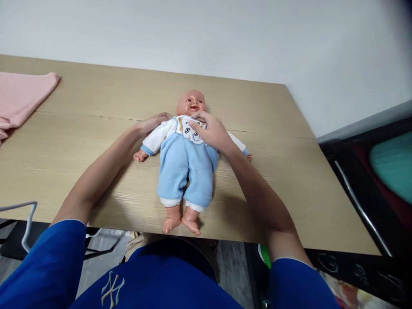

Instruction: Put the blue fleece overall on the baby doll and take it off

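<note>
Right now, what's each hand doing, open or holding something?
Left hand: touching the doll at its shoulder; grip cannot be told.
Right hand: pinching the bib.

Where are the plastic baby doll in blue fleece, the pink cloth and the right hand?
Baby doll in blue fleece (185, 167): head view, trousers.
Pink cloth (19, 101): head view, middle.
Right hand (213, 134): head view, back.

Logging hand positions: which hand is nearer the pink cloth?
Left. The left hand touches the doll at its shoulder, toward the pink cloth; the right hand is on its chest, farther off.
</note>
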The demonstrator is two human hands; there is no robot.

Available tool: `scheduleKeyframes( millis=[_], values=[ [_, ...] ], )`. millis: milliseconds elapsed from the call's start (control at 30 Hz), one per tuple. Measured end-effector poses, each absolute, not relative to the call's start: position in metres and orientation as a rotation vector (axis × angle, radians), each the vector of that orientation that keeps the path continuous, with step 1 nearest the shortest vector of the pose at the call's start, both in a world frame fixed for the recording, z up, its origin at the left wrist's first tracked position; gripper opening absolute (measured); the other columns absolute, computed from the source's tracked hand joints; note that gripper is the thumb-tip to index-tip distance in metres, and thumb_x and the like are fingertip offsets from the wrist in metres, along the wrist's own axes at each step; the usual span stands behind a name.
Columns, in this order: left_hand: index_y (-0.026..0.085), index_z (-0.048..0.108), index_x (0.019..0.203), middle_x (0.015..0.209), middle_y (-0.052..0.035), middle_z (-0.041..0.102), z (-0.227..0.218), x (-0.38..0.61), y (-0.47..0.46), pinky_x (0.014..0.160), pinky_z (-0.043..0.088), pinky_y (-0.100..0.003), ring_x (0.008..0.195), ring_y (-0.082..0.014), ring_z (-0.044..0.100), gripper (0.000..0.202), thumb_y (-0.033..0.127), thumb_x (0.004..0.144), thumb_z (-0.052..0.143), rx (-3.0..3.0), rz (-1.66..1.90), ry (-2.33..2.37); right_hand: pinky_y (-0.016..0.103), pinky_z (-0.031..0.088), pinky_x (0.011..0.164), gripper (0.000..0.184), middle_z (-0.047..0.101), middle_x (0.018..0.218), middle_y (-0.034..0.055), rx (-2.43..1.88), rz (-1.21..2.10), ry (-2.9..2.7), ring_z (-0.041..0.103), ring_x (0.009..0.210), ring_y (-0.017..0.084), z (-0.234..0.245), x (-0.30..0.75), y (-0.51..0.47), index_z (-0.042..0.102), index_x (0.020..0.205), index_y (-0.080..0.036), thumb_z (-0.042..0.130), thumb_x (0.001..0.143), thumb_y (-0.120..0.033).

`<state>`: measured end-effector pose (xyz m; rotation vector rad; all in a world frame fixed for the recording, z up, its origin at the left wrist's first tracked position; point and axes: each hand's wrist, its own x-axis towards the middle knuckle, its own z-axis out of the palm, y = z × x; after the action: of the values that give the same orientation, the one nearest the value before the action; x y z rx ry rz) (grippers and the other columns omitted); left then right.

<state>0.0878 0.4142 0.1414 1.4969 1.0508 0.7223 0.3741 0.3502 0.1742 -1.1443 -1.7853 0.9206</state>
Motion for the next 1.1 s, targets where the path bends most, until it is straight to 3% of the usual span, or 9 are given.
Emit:
scheduleKeyframes(
  millis=[100,200,367,633,900,1033,1100],
  values=[
    [0.021,0.07,0.114,0.122,-0.0124,0.073,0.159,0.073,0.404,0.097,0.057,-0.044,0.111,-0.0317,0.069,0.054,0.064,0.086,0.088,1.617,0.619,1.129,0.052,0.063,0.114,0.03,0.09,0.123,0.0107,-1.203,0.524,-2.0,0.081,0.119,0.037,0.188,0.377,0.338,0.081,0.117,-0.028,0.081,0.108,-0.056],
    [0.023,0.069,0.125,0.131,-0.0137,0.075,0.173,0.06,0.399,0.098,0.057,-0.043,0.121,-0.0358,0.07,0.068,0.069,0.081,0.093,1.724,0.473,1.152,0.051,0.064,0.111,0.027,0.089,0.121,0.0113,-1.229,0.414,-2.051,0.082,0.115,0.037,0.19,0.382,0.34,0.081,0.118,-0.028,0.075,0.112,-0.054],
    [0.025,0.074,0.15,0.153,-0.012,0.078,0.18,0.05,0.405,0.11,0.057,-0.041,0.137,-0.037,0.071,0.078,0.067,0.085,0.087,1.899,0.248,1.042,0.054,0.064,0.109,0.026,0.089,0.116,0.0115,-1.305,0.397,-2.043,0.081,0.114,0.038,0.181,0.408,0.36,0.082,0.115,-0.029,0.081,0.107,-0.054],
    [0.023,0.069,0.166,0.169,-0.0159,0.071,0.175,0.045,0.413,0.129,0.052,-0.047,0.151,-0.0374,0.066,0.082,0.067,0.097,0.073,2.12,0.162,0.945,0.052,0.063,0.105,0.037,0.088,0.115,0.0116,-1.377,0.531,-2.09,0.08,0.109,0.036,0.173,0.425,0.373,0.08,0.109,-0.027,0.079,0.104,-0.063],
    [0.024,0.068,0.161,0.164,-0.015,0.073,0.188,0.049,0.405,0.128,0.055,-0.051,0.148,-0.037,0.068,0.076,0.066,0.098,0.069,2.224,0.164,1.088,0.053,0.063,0.103,0.056,0.088,0.119,0.0117,-1.4,0.672,-2.164,0.078,0.107,0.036,0.168,0.47,0.354,0.082,0.123,-0.026,0.076,0.101,-0.078],
    [0.02,0.077,0.14,0.144,-0.0185,0.076,0.207,0.068,0.386,0.123,0.057,-0.058,0.137,-0.039,0.069,0.048,0.045,0.101,0.065,2.479,0.427,1.124,0.065,0.057,0.122,0.048,0.083,0.13,0.0169,-1.352,0.367,-2.092,0.074,0.128,0.041,0.144,0.508,0.319,0.079,0.123,-0.028,0.061,0.112,-0.071],
    [0.019,0.076,0.136,0.142,-0.0184,0.075,0.214,0.093,0.373,0.125,0.055,-0.059,0.134,-0.0378,0.068,0.039,0.038,0.106,0.061,2.584,0.623,1.062,0.069,0.052,0.129,0.049,0.08,0.141,0.0185,-1.355,0.274,-2.058,0.07,0.14,0.043,0.127,0.528,0.297,0.076,0.135,-0.029,0.065,0.111,-0.069]
  ],
)
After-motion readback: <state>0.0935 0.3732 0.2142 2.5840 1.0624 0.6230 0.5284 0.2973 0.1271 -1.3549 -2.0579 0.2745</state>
